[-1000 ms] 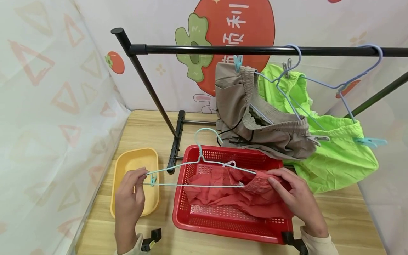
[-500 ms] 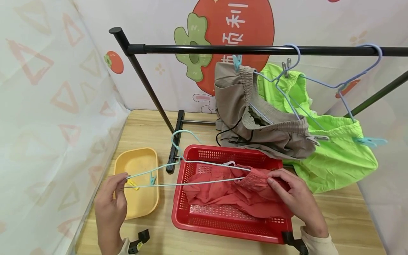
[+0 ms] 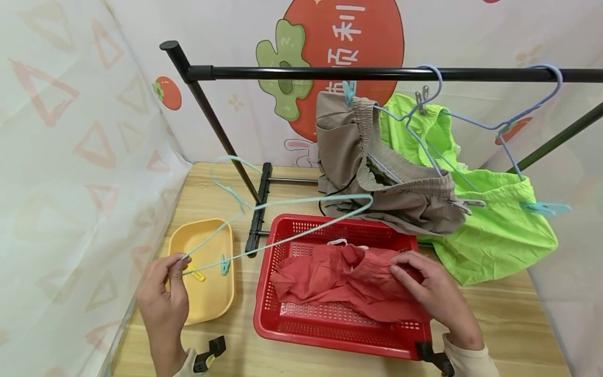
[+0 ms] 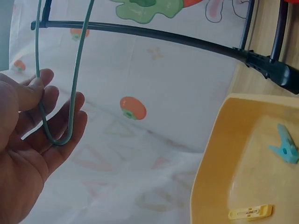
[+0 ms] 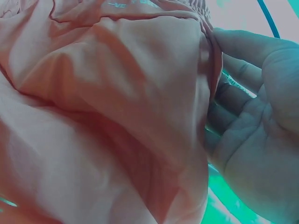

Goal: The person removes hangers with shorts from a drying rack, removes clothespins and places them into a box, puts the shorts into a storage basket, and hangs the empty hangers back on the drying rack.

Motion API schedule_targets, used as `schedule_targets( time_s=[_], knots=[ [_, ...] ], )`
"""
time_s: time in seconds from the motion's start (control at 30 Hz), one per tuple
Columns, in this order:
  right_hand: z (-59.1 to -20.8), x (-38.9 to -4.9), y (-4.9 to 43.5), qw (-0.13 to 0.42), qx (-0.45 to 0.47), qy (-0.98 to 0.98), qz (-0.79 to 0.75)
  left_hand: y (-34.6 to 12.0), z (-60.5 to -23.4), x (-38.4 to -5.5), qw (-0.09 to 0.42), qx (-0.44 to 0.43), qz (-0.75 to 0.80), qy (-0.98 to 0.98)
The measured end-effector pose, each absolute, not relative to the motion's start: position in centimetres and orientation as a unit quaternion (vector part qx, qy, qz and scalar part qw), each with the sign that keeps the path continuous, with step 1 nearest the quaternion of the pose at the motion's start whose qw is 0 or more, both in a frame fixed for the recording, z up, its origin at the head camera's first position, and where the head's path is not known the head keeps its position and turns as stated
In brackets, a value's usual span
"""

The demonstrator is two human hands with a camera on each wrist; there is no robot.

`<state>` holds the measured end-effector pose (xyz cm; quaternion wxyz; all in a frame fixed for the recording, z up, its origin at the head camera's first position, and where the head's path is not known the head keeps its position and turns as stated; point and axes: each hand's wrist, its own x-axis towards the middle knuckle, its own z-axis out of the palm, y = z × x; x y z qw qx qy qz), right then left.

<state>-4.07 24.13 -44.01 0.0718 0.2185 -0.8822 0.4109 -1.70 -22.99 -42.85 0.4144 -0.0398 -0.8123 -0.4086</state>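
My left hand (image 3: 164,298) pinches one end of a mint-green wire hanger (image 3: 301,233) between thumb and fingers. The hanger's other end points right, above the back of the basket, and its hook lies blurred toward the back left. In the left wrist view the hanger's rounded corner (image 4: 60,142) rests against the curled fingers. My right hand (image 3: 435,293) pinches the gathered waistband of a red garment (image 3: 348,277), which lies bunched in a red perforated basket (image 3: 330,341). In the right wrist view the garment's cloth (image 5: 121,102) hangs from thumb and fingers.
A black rack (image 3: 301,74) crosses the back. Grey-brown pants (image 3: 341,141) and bright green pants (image 3: 504,235) hang there on purple-blue hangers, held by clothespins. A yellow tray (image 3: 212,306) at left holds a teal clothespin (image 3: 225,265) and a yellow clothespin (image 3: 197,273).
The hanger's right end has come out of the garment's waistband and swung up and back. My left hand has moved left with it. The right hand keeps its grip on the waistband.
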Motion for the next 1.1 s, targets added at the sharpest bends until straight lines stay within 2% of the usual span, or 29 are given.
schedule_targets(
  time_s=[0.27, 0.5, 0.9, 1.1],
  knots=[
    [-44.0, -3.5, 24.4, -0.019, 0.29, -0.859, 0.421, -22.7, -43.8, -2.2, 0.359, -0.074, -0.588, -0.721],
    [-44.1, -3.2, 24.8, -0.053, 0.242, -0.877, 0.412, -21.7, -43.7, -2.5, 0.333, -0.137, -0.681, -0.637],
    [-44.4, -2.8, 27.4, 0.012, 0.201, -0.894, 0.4, -21.4, -43.2, -2.1, 0.345, -0.143, -0.7, -0.608],
    [-45.1, -2.5, 29.0, 0.035, 0.136, -0.915, 0.377, -21.0, -42.9, -1.8, 0.344, -0.134, -0.691, -0.621]
  ],
)
